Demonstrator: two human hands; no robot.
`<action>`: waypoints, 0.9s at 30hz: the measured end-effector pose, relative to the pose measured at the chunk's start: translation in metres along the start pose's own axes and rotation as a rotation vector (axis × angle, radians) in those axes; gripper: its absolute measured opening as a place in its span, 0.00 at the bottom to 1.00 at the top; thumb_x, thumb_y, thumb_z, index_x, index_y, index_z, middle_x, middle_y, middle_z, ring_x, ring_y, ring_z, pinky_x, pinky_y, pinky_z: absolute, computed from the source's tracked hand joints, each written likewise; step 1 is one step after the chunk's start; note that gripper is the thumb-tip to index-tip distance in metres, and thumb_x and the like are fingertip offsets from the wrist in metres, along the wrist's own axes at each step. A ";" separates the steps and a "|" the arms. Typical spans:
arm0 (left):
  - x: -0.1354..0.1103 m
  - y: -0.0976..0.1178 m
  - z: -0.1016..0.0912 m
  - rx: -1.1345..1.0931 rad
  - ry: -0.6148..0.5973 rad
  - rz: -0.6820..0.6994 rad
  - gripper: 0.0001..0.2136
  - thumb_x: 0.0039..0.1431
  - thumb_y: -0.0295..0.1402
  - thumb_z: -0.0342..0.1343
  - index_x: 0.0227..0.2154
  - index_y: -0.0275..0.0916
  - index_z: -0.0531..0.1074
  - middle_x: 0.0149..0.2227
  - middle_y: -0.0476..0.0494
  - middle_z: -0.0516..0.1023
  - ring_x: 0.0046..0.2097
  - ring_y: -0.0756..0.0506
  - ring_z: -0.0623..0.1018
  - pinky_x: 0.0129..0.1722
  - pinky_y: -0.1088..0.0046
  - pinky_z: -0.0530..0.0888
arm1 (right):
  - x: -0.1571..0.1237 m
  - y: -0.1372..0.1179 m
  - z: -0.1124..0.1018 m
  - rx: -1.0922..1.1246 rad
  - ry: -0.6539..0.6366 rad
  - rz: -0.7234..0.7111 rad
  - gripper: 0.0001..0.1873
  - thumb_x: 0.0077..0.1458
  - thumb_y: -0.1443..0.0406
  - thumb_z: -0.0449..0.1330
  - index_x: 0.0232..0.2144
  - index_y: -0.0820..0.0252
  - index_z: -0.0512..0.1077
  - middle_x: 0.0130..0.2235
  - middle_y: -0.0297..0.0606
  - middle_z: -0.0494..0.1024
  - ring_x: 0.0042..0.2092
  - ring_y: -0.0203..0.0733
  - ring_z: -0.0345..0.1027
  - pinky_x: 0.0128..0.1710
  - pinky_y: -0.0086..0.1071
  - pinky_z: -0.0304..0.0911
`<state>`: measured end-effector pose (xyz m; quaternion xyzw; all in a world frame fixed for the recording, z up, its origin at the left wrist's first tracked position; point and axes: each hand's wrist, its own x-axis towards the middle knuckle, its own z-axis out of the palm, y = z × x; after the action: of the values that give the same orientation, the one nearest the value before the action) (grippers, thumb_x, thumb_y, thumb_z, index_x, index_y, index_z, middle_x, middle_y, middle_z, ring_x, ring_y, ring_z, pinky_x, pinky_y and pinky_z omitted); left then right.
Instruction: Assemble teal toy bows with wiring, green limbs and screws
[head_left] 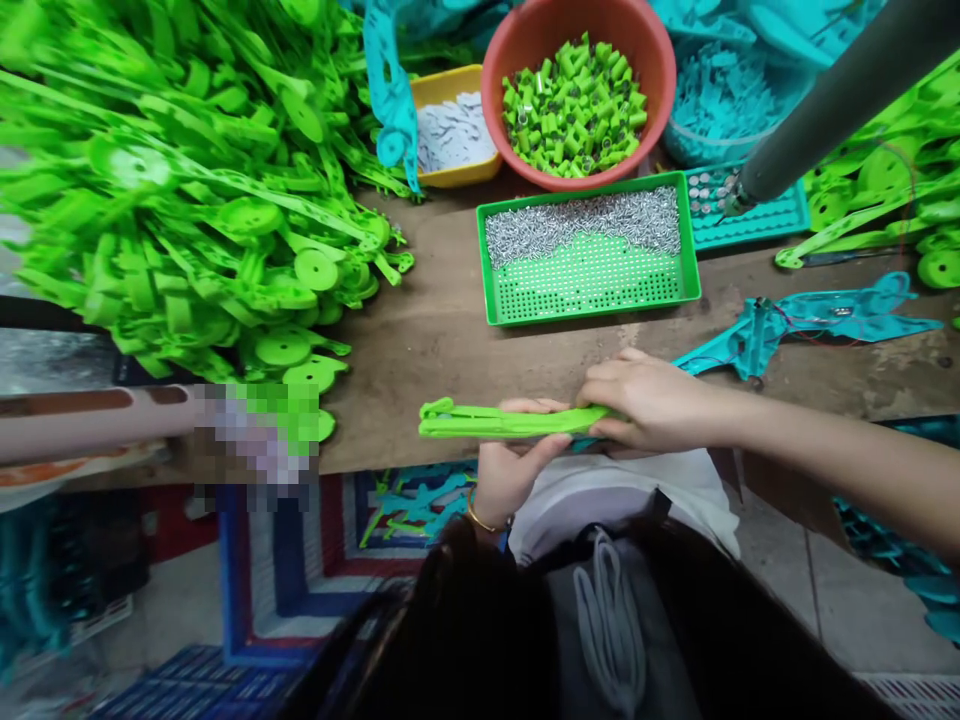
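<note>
A long, narrow bright green plastic part (480,422) lies level above the front edge of the wooden table, held in both hands. My left hand (514,475) grips its middle from the near side, thumb on the near face and fingers beyond. My right hand (637,400) closes round its right end; the fingertips partly hide that end. A bit of teal plastic shows beneath, between the hands. Just beyond my right hand lies a teal plastic part (772,335) with thin red wires. Ahead stands a green perforated tray (585,290) holding many small metal screws.
Green plastic parts (225,200) are heaped at left. Behind the tray are a red bowl (506,140) of small green-cased motors, a yellow bin (457,178) and a teal tray (757,225). A dark tool (825,100) hangs at upper right. Another person's forearm (97,420) reaches in from the left.
</note>
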<state>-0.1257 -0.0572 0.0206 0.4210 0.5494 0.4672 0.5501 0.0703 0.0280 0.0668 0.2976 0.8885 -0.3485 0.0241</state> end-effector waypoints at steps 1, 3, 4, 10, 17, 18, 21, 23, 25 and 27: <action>0.001 0.002 -0.003 0.046 0.002 0.027 0.13 0.47 0.34 0.69 0.34 0.41 0.72 0.36 0.45 0.81 0.42 0.44 0.82 0.45 0.65 0.80 | 0.001 -0.002 0.001 -0.040 -0.010 0.000 0.11 0.60 0.60 0.59 0.39 0.63 0.73 0.39 0.42 0.77 0.42 0.45 0.69 0.45 0.38 0.54; 0.002 0.005 -0.004 0.133 0.045 0.058 0.11 0.47 0.34 0.69 0.32 0.41 0.73 0.35 0.45 0.80 0.42 0.43 0.81 0.45 0.64 0.79 | 0.003 -0.005 0.003 -0.120 -0.036 0.013 0.14 0.61 0.58 0.57 0.40 0.64 0.73 0.39 0.44 0.77 0.43 0.47 0.70 0.44 0.39 0.55; 0.001 0.006 -0.003 0.158 0.063 0.056 0.11 0.48 0.35 0.68 0.31 0.41 0.73 0.34 0.45 0.80 0.41 0.43 0.81 0.45 0.64 0.79 | 0.004 -0.006 0.005 -0.144 -0.044 0.012 0.15 0.62 0.58 0.56 0.41 0.65 0.73 0.39 0.45 0.77 0.43 0.48 0.70 0.43 0.39 0.56; 0.002 0.013 -0.011 0.126 0.015 -0.030 0.14 0.47 0.38 0.69 0.35 0.40 0.74 0.36 0.43 0.82 0.41 0.42 0.82 0.43 0.63 0.80 | 0.004 0.000 0.010 -0.090 0.009 -0.062 0.14 0.64 0.58 0.54 0.41 0.62 0.73 0.40 0.43 0.77 0.43 0.45 0.69 0.39 0.35 0.58; 0.012 0.029 -0.045 -0.010 0.286 0.184 0.10 0.56 0.39 0.64 0.32 0.38 0.74 0.33 0.47 0.82 0.36 0.46 0.83 0.39 0.67 0.81 | 0.019 -0.014 -0.003 -0.067 -0.123 -0.009 0.20 0.61 0.53 0.57 0.43 0.63 0.74 0.42 0.47 0.79 0.45 0.51 0.72 0.44 0.39 0.59; 0.012 0.030 -0.046 0.029 0.273 0.169 0.10 0.56 0.40 0.64 0.32 0.38 0.75 0.32 0.46 0.82 0.35 0.46 0.83 0.38 0.68 0.81 | 0.025 -0.020 -0.002 -0.019 -0.099 -0.006 0.22 0.61 0.50 0.56 0.46 0.63 0.73 0.43 0.48 0.80 0.46 0.52 0.73 0.44 0.39 0.60; 0.011 0.030 -0.046 0.129 0.245 0.132 0.10 0.56 0.40 0.64 0.33 0.37 0.76 0.31 0.45 0.83 0.34 0.45 0.83 0.34 0.71 0.80 | 0.041 -0.035 0.006 0.164 -0.016 0.036 0.25 0.64 0.48 0.50 0.48 0.62 0.72 0.44 0.46 0.80 0.44 0.49 0.74 0.40 0.36 0.60; 0.009 0.030 -0.046 0.151 0.256 0.123 0.10 0.57 0.39 0.63 0.32 0.37 0.77 0.31 0.45 0.83 0.34 0.45 0.83 0.33 0.72 0.80 | 0.046 -0.039 0.014 0.234 0.016 0.059 0.24 0.66 0.50 0.47 0.43 0.62 0.73 0.42 0.44 0.81 0.42 0.47 0.74 0.39 0.35 0.59; 0.008 0.032 -0.048 0.133 0.245 0.093 0.10 0.56 0.40 0.64 0.32 0.38 0.77 0.32 0.45 0.84 0.35 0.45 0.83 0.35 0.72 0.80 | 0.047 -0.036 0.021 0.275 0.054 0.031 0.23 0.66 0.51 0.48 0.42 0.61 0.74 0.41 0.43 0.81 0.43 0.46 0.74 0.40 0.35 0.59; 0.007 0.034 -0.050 0.088 0.177 0.042 0.11 0.57 0.41 0.63 0.34 0.38 0.78 0.34 0.43 0.84 0.36 0.44 0.84 0.37 0.70 0.80 | 0.046 -0.032 0.026 0.305 0.085 0.000 0.22 0.66 0.51 0.48 0.42 0.61 0.74 0.42 0.43 0.81 0.44 0.46 0.74 0.41 0.35 0.59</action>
<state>-0.1781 -0.0458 0.0506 0.4130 0.6070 0.4895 0.4705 0.0112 0.0164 0.0552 0.3121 0.8256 -0.4665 -0.0591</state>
